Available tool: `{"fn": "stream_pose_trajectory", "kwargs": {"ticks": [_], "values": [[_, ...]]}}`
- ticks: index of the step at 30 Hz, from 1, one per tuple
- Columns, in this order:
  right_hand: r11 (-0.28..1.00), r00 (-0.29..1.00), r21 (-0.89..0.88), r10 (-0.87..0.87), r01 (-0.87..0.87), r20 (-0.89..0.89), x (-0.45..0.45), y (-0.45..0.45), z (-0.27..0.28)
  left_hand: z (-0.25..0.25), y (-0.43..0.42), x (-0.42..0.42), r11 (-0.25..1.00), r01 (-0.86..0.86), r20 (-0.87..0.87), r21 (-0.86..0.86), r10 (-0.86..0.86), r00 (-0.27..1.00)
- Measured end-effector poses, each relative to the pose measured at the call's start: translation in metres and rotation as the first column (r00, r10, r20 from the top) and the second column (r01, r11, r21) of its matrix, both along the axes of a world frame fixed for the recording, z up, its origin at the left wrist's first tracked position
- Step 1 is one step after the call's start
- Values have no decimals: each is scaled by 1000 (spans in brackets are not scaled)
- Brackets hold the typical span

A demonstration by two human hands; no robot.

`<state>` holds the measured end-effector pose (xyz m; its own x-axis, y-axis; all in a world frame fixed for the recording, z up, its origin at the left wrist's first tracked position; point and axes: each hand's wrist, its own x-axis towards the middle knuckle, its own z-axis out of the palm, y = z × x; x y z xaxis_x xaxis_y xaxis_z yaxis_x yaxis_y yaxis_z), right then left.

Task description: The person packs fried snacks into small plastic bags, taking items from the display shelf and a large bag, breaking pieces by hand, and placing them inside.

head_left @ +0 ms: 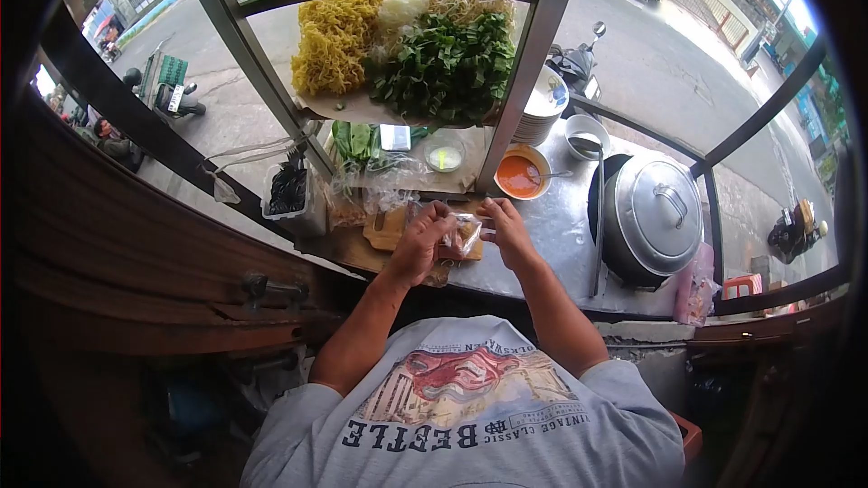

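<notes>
Between my two hands is a small clear plastic bag (464, 233) with something reddish-brown in its lower part. My left hand (419, 247) pinches the bag's left side, with the fingers bent inward. On the other side, my right hand (508, 233) has its fingers closed at the bag's upper right edge. Below the bag lies a wooden board (386, 229), partly hidden by my left hand. Just beyond my right hand stands a bowl of orange-red sauce (519, 173) with a spoon in it.
A lidded metal pot (655, 217) stands right, near stacked plates (542, 108) and a grey bowl (586, 134). The glass case holds yellow noodles (333, 41) and chopped greens (443, 72). Crumpled plastic bags (371, 185) and a dark-filled container (294, 194) sit left. Metal posts frame the counter.
</notes>
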<state>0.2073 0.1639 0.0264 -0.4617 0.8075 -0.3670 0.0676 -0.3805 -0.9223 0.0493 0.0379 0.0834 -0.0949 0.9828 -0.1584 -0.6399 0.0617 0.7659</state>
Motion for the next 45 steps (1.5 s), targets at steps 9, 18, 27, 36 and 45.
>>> {"fn": "stream_pose_trajectory", "kwargs": {"ticks": [9, 18, 27, 36, 45], "values": [[772, 678, -224, 332, -595, -656, 13, -25, 53, -7, -2, -41, 979, -205, 90, 3, 204, 975], [830, 806, -326, 223, -452, -548, 6, -23, 58, -5, -11, -45, 957, -284, 131, -57, 289, 948], [882, 798, -217, 241, -417, -553, -8, -28, 46, -21, -12, -36, 973, -222, 94, -63, 228, 969], [848, 837, -252, 333, -467, -434, -16, -21, 34, -34, -18, -43, 947, -292, 157, -130, 311, 937], [830, 812, -286, 295, -479, -503, -18, -33, 52, -28, -20, -45, 946, -318, 207, -61, 324, 923]]}}
